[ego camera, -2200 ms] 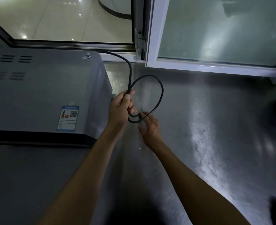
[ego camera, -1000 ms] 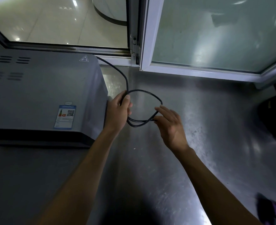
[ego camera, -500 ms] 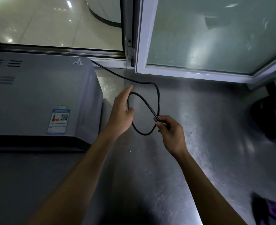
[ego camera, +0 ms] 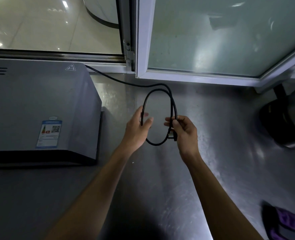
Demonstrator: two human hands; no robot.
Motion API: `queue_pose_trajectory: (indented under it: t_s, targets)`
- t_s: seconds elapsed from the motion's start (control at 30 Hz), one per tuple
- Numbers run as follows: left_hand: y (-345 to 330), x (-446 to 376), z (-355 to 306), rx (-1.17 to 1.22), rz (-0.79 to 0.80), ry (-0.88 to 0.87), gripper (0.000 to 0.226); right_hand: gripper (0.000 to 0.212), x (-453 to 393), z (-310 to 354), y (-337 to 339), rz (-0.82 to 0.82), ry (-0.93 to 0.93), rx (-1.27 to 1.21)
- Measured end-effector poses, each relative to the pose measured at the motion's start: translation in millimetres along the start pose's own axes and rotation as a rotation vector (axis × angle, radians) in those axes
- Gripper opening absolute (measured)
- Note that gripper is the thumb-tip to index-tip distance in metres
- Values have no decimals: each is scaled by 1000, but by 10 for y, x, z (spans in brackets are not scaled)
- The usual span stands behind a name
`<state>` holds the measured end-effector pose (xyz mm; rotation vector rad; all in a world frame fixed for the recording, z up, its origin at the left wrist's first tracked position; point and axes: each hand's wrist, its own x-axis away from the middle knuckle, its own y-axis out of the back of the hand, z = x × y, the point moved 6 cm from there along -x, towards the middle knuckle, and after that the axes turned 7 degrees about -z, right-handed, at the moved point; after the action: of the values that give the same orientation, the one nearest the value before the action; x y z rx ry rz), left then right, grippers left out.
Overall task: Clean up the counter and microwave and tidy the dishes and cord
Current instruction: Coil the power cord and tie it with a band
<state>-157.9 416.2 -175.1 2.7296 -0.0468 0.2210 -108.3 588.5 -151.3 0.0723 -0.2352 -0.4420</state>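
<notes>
Above the steel counter, just right of the grey microwave, both hands hold a black cord wound into a loop. The cord runs out from behind the microwave's back corner, lies along the counter below the white window frame, then rises into the loop between the hands. The left hand is loosely curled around the loop's left side, thumb and fingers only partly closed; whether they actually press the cord is hard to tell, since the fingertips are blurred. The right hand pinches the doubled strands on the right side between thumb and forefinger, the other fingers folded in. Something like the plug sticks out below that grip, mostly hidden by the hand. On the right edge a dark round appliance is cut off by the frame, and a purple cloth shows only partly in the lower right corner. The microwave's front lies out of view.
</notes>
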Motion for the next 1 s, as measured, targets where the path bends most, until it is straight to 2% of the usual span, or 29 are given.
queue_pose_trajectory:
  t_s: [0.13,0.27,0.43,0.57,0.77,0.87,1.0]
  targets:
    - [-2,-37,-33,66,-35,0,66,20,26,19,-55,-28,-25,-48]
    - [88,-117,-157,51,-72,-113,59,33,29,77,-69,-72,-9,-27]
    - [137,-280,-183,14,-60,-187,55,28,25,127,-65,-94,0,39]
    - [78,-396,-216,-148,-22,-275,48,23,41,99,-51,-100,-3,57]
    - [32,-618,-332,-347,-86,-480,41,25,26,17,40,-90,-20,65]
    - [5,-666,-429,-444,-125,-558,47,26,1,9,84,-83,-5,54]
    - [-84,-756,-415,-590,-44,-546,55,24,-49,14,132,-86,-4,9]
